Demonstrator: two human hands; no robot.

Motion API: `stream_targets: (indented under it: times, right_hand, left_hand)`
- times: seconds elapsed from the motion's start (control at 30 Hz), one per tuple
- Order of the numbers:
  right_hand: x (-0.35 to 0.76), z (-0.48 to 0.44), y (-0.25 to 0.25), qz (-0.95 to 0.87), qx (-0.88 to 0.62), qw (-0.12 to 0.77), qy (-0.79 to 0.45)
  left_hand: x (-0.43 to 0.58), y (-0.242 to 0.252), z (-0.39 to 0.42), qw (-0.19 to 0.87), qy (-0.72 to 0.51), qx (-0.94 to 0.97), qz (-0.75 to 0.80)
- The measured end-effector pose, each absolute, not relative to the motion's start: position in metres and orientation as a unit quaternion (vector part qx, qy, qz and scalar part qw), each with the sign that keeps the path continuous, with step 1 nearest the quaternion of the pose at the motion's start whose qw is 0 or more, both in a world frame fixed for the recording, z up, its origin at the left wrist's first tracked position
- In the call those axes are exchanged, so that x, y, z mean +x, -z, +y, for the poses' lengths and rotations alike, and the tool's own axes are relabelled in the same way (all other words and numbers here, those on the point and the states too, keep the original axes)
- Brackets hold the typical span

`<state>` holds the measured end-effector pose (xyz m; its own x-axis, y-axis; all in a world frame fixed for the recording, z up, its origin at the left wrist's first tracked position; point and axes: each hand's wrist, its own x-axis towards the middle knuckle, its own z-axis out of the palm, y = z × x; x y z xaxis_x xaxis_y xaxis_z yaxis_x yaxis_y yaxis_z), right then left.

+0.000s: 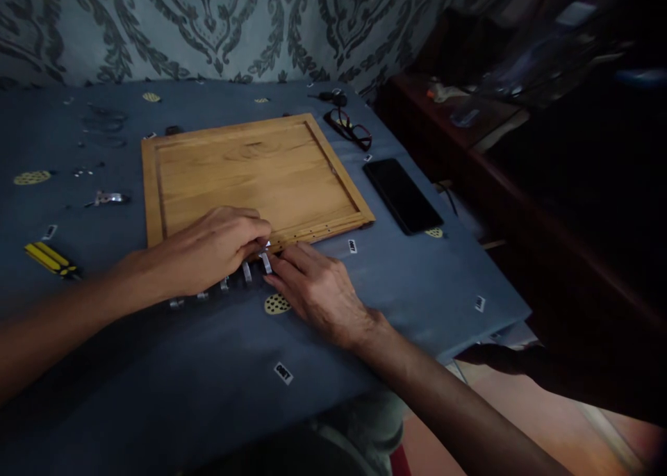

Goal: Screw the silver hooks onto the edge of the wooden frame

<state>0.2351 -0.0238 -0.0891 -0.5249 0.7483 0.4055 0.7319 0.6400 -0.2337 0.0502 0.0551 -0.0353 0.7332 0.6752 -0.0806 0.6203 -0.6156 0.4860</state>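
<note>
A light wooden panel with a raised frame lies flat on the table, with small dark holes along its near edge. Several shiny metal fittings stick out in a row from that edge. My right hand pinches the last metal fitting in the row between thumb and forefinger. From above, my left hand rests on the panel's near edge, its fingers closed at the top of the same fitting. Whatever those fingertips hold is hidden.
On the blue patterned tablecloth, a black phone and glasses lie to the right. A yellow-and-black screwdriver handle, a loose metal fitting and small bits lie left. Dark furniture stands beyond the right edge.
</note>
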Motion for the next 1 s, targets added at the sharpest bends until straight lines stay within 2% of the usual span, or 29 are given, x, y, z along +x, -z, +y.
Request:
stream_targets:
  times: [0.37, 0.6, 1.0]
  right_hand:
    - [0.234, -0.023, 0.09, -0.872, -0.416, 0.256, -0.001]
    - [0.235, -0.023, 0.089, -0.874, -0.416, 0.252, -0.016]
    - [0.235, -0.023, 0.089, -0.875, -0.424, 0.235, 0.0]
  left_hand:
    - [0.049, 0.042, 0.057, 0.226, -0.042, 0.916, 0.328]
    - [0.053, 0.032, 0.067, 0.248, 0.0, 0.91, 0.333]
    - [0.044, 0.02, 0.067, 0.225, 0.011, 0.905, 0.361]
